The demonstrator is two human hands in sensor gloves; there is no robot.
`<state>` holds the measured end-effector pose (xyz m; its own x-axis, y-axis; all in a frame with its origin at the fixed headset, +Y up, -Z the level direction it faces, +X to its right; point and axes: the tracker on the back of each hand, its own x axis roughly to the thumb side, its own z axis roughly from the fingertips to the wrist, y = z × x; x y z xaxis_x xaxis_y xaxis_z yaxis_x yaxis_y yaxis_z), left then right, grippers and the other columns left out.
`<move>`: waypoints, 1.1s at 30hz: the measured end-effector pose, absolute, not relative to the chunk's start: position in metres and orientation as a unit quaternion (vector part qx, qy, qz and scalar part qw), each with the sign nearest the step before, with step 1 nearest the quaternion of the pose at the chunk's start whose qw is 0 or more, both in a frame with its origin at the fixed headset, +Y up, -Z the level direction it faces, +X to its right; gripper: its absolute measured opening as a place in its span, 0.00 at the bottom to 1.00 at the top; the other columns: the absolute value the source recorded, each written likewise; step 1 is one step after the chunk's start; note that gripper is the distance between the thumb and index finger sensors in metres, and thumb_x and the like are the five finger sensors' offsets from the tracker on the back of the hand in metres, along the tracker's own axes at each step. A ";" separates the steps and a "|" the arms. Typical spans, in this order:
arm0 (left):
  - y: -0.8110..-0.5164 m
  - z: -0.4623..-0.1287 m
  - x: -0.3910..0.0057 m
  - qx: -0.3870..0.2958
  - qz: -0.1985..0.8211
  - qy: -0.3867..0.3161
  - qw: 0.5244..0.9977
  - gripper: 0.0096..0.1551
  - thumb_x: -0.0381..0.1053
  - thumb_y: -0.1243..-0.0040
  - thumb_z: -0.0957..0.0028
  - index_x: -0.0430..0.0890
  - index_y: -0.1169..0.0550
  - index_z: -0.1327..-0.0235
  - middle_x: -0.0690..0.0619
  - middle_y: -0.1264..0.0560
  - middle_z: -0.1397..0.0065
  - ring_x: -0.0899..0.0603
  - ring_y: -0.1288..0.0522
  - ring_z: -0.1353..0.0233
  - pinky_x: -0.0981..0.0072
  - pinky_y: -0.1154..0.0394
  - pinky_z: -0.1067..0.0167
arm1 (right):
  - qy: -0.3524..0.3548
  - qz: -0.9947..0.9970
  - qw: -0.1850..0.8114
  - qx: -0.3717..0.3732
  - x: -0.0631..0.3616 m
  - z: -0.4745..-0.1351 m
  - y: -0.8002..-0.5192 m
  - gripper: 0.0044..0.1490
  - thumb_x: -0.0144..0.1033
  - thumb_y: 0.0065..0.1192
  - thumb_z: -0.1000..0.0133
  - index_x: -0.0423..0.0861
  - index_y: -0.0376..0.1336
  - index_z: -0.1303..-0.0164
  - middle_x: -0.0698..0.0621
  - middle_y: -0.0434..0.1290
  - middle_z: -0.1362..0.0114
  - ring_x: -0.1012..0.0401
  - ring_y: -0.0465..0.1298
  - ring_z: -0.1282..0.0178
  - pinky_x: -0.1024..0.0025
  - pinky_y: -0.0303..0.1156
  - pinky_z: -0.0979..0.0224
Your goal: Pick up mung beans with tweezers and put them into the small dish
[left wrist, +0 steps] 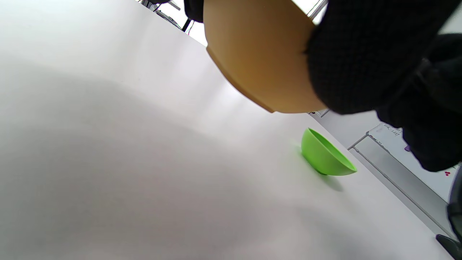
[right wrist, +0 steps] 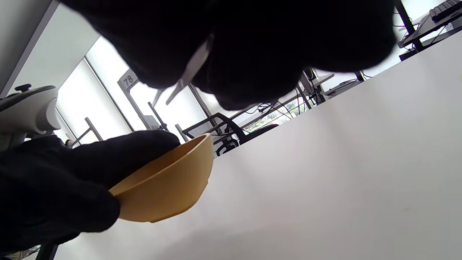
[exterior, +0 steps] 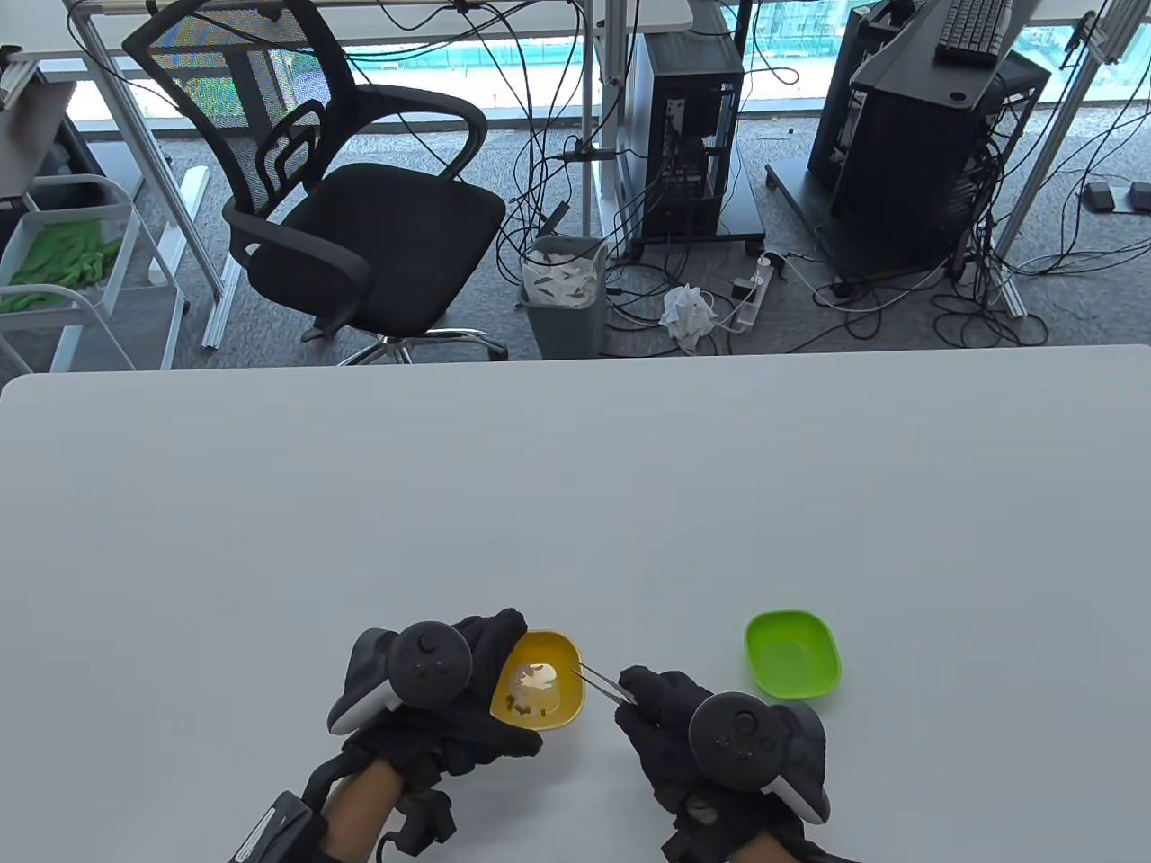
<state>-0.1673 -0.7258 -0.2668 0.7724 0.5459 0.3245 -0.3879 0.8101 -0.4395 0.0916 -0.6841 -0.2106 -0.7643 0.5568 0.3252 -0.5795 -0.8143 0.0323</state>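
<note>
My left hand [exterior: 468,692] grips a yellow dish [exterior: 539,690] by its left rim and holds it tilted above the table. Small green mung beans [exterior: 530,710] lie in its bottom. The dish's underside shows in the left wrist view [left wrist: 260,57] and the right wrist view [right wrist: 169,187]. My right hand [exterior: 670,710] pinches metal tweezers [exterior: 601,682] whose tips point at the yellow dish's right rim. In the right wrist view the tweezers [right wrist: 187,72] stick out between my fingers. An empty green dish [exterior: 793,665] stands on the table to the right, also in the left wrist view [left wrist: 325,155].
The white table [exterior: 575,503] stretches far ahead of both hands. Beyond its far edge stand an office chair [exterior: 342,207], a waste bin [exterior: 565,292] and computer towers [exterior: 688,135] with cables.
</note>
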 end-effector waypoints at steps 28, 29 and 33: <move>-0.729 -0.252 -0.147 -0.159 0.252 -0.241 0.923 0.76 0.70 0.24 0.62 0.44 0.56 0.16 0.44 0.52 0.13 0.30 0.54 0.14 0.28 0.61 0.25 | 0.003 0.970 0.062 0.236 0.021 -0.218 -0.675 0.23 0.39 0.75 0.47 0.38 0.78 0.48 0.40 0.81 0.50 0.60 0.80 0.66 0.67 0.80 0.61; -0.729 -0.252 -0.147 -0.160 0.250 -0.241 0.924 0.76 0.70 0.24 0.62 0.44 0.56 0.16 0.44 0.52 0.13 0.30 0.54 0.14 0.28 0.61 0.25 | 0.003 0.970 0.061 0.236 0.021 -0.218 -0.676 0.23 0.39 0.75 0.47 0.38 0.78 0.48 0.40 0.81 0.50 0.60 0.80 0.66 0.67 0.80 0.61; -0.730 -0.252 -0.146 -0.167 0.247 -0.242 0.923 0.75 0.70 0.24 0.62 0.44 0.56 0.16 0.44 0.52 0.13 0.30 0.55 0.13 0.28 0.61 0.25 | 0.006 0.970 0.058 0.237 0.020 -0.218 -0.677 0.23 0.39 0.75 0.47 0.38 0.78 0.49 0.40 0.81 0.51 0.60 0.80 0.66 0.67 0.80 0.61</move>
